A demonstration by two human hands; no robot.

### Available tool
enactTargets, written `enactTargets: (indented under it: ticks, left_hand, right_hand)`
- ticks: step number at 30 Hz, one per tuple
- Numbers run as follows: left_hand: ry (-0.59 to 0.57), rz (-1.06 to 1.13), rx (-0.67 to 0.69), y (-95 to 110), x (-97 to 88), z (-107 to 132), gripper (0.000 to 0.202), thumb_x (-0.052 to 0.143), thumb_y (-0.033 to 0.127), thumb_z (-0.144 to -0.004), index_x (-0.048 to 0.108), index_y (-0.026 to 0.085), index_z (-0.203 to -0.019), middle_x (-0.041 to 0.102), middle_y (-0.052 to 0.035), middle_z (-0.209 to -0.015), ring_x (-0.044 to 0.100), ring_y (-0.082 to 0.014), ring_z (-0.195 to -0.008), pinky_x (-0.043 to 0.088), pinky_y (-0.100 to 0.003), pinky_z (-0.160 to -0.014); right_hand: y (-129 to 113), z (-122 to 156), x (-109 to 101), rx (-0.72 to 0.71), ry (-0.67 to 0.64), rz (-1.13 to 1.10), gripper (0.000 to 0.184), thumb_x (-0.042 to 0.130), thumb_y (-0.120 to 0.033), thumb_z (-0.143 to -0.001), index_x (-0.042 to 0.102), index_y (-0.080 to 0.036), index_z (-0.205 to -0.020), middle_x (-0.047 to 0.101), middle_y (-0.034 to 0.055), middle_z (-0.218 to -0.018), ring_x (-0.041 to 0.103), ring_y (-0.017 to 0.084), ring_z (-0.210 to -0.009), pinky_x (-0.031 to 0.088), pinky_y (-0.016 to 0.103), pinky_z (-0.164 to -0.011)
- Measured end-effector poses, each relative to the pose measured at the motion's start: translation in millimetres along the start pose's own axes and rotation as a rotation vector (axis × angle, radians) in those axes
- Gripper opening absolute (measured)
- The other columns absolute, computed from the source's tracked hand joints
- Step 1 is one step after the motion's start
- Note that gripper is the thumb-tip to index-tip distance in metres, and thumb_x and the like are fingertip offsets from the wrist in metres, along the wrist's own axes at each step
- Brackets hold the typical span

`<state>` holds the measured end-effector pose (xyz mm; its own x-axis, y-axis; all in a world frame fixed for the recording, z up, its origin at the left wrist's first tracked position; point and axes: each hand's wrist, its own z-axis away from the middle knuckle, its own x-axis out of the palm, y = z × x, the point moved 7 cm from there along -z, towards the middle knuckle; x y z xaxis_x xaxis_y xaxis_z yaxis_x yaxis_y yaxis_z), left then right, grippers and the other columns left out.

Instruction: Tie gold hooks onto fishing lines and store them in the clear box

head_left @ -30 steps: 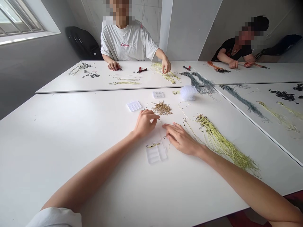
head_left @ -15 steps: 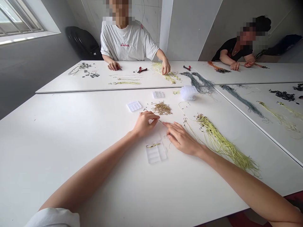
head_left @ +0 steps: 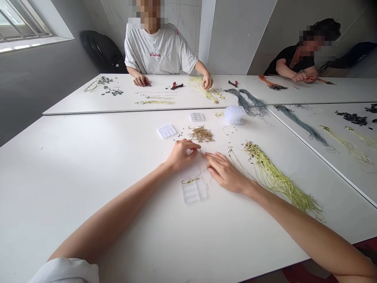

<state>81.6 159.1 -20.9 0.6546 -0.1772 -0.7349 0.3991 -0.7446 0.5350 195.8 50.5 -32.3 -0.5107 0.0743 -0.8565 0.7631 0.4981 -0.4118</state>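
My left hand point(head_left: 182, 154) is closed in a pinch, its thumb and forefinger on a tiny metal piece, perhaps a snap swivel point(head_left: 200, 151). Close on its right, my right hand point(head_left: 224, 172) has its forefinger stretched towards that piece while the other fingers curl. A fishing hook point(head_left: 205, 170) and a bit of line stick out from under those curled fingers; the grip itself is partly hidden. Below both hands lies an open clear compartment box point(head_left: 193, 194), with a yellow-green hook rig point(head_left: 191, 181) in its top compartment. Beyond my fingertips is a pile of small brass-coloured pieces point(head_left: 202, 134).
Yellow-green hooked lines point(head_left: 273, 173) lie in a bundle at right. Two small clear boxes point(head_left: 166, 131) and a stack of clear boxes point(head_left: 235, 114) stand farther back. Across the table, two people handle lines near red-handled pliers point(head_left: 177, 85) and grey-green line bundles point(head_left: 247, 103).
The small metal piece in my left fingers has tilted more upright, with the fingertips shifted slightly right. My right hand has barely moved. At far right, the other person's hands have come together.
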Motion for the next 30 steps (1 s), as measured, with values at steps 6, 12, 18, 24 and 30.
enactTargets:
  ticks: [6, 12, 18, 24, 30]
  left_hand:
    - [0.07, -0.051, -0.056, -5, -5.8, -1, 0.022, 0.055, 0.017, -0.083, 0.075, 0.021, -0.092, 0.072, -0.0027, -0.085, 0.062, -0.0178, -0.079, 0.044, -0.034, -0.081]
    - [0.071, -0.099, -0.082, -9, -4.9, -1, 0.025, 0.054, 0.016, -0.084, 0.076, 0.023, -0.093, 0.072, -0.0036, -0.087, 0.062, -0.0206, -0.086, 0.04, -0.037, -0.084]
    - [0.027, -0.127, -0.132, -10, 0.0, 0, 0.028, 0.051, 0.017, -0.085, 0.076, 0.023, -0.095, 0.071, -0.0058, -0.089, 0.061, -0.0242, -0.09, 0.039, -0.041, -0.086]
    - [0.018, -0.102, -0.227, -16, -0.6, -2, 0.027, 0.052, 0.016, -0.08, 0.077, 0.021, -0.088, 0.072, -0.004, -0.084, 0.063, -0.0217, -0.081, 0.044, -0.037, -0.08]
    - [0.051, -0.064, -0.27, -31, -11.9, -5, 0.027, 0.051, 0.016, -0.078, 0.076, 0.018, -0.087, 0.073, -0.0047, -0.086, 0.064, -0.0205, -0.077, 0.048, -0.034, -0.076]
  right_hand:
    - [-1, -1, 1, -0.022, -0.003, 0.044, 0.016, 0.037, -0.012, -0.094, 0.05, -0.02, -0.097, 0.058, 0.0149, -0.132, 0.043, 0.022, -0.136, 0.027, 0.05, -0.116]
    - [-1, -1, 1, -0.024, -0.004, 0.043, 0.015, 0.037, -0.012, -0.094, 0.048, -0.02, -0.093, 0.058, 0.0142, -0.131, 0.045, 0.021, -0.134, 0.027, 0.05, -0.115]
    - [0, -1, 1, -0.011, -0.012, 0.045, 0.014, 0.036, -0.012, -0.095, 0.047, -0.021, -0.093, 0.059, 0.0138, -0.131, 0.046, 0.021, -0.133, 0.027, 0.049, -0.115]
    - [0, -1, 0, -0.004, -0.018, 0.026, 0.015, 0.035, -0.012, -0.094, 0.048, -0.021, -0.092, 0.06, 0.0134, -0.129, 0.047, 0.021, -0.132, 0.028, 0.049, -0.114]
    - [0, -1, 0, 0.014, -0.028, -0.026, 0.016, 0.035, -0.013, -0.095, 0.048, -0.022, -0.094, 0.061, 0.0109, -0.126, 0.045, 0.02, -0.133, 0.027, 0.049, -0.114]
